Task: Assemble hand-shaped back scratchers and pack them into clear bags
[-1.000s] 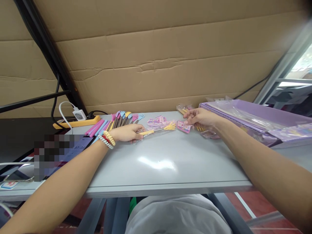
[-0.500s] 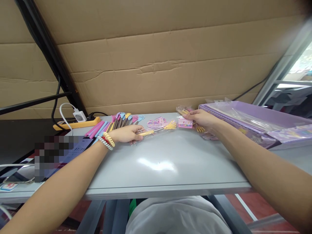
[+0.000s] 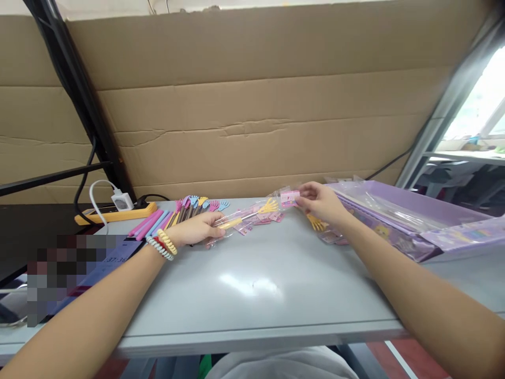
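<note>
Gripping one bagged yellow back scratcher (image 3: 269, 207) over the surface (image 3: 252, 310), far middle, in left fingers (image 3: 215, 230); pinching one pink card (image 3: 289, 198), illegible, in right fingers (image 3: 307, 202). Reads "37:36" on one screen (image 3: 97, 273), left.

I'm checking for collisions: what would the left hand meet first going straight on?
Beyond the packet it holds, the left hand would probably meet the pink cards first; depth is unclear.

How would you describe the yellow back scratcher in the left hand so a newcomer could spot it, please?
On the grey tabletop, find the left hand, beside the row of colourful back scratchers. The yellow back scratcher points from it towards the right hand. Unlike that row, it lies inside a clear plastic bag.
</note>
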Demonstrator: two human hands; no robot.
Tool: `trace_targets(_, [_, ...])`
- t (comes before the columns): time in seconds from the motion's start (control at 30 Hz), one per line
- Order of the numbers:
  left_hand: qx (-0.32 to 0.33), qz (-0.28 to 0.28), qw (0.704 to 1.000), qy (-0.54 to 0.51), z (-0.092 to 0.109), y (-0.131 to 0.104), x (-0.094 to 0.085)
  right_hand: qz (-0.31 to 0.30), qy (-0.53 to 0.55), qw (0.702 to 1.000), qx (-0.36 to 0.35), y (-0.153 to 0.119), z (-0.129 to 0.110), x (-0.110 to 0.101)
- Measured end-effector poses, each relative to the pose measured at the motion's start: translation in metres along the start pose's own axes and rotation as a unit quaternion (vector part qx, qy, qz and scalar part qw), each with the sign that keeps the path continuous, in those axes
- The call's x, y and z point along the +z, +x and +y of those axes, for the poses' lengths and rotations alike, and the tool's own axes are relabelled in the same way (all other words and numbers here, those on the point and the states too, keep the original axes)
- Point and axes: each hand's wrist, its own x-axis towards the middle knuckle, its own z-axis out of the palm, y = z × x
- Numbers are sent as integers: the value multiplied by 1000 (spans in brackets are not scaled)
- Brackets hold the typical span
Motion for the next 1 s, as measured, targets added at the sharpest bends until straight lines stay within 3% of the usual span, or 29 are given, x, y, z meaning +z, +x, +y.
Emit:
trace_targets(0.07, [-7,2,1000,4,1,-1,1,46,-114,984,-129,0,2,0])
trace_targets(0.13, [-11,1,1000,7,1,-1,1,55,-185,955,-226,-2,2,0])
trace_targets(0.23, [-10,-6,1000,12,-4,0,-1,18,-237,928,-287,-3,2,1])
trace_targets(0.4, [-14,-6,998,65,-13,3,-7,-25,-267,936,-226,-2,6,2])
trace_targets(0.6, [-20,0,995,100,-11,2,-7,-65,-255,955,-139,-2,7,2])
trace_targets(0.77, [-27,5,993,117,-11,2,-8,-94,-276,948,-123,-3,2,-1])
trace_targets(0.9, [-22,14,993,112,-10,2,-8,-73,-264,955,-112,0,-3,-9])
trace_targets(1.0, [-13,22,994,110,-8,1,-8,-34,-207,976,-61,3,-5,-15])
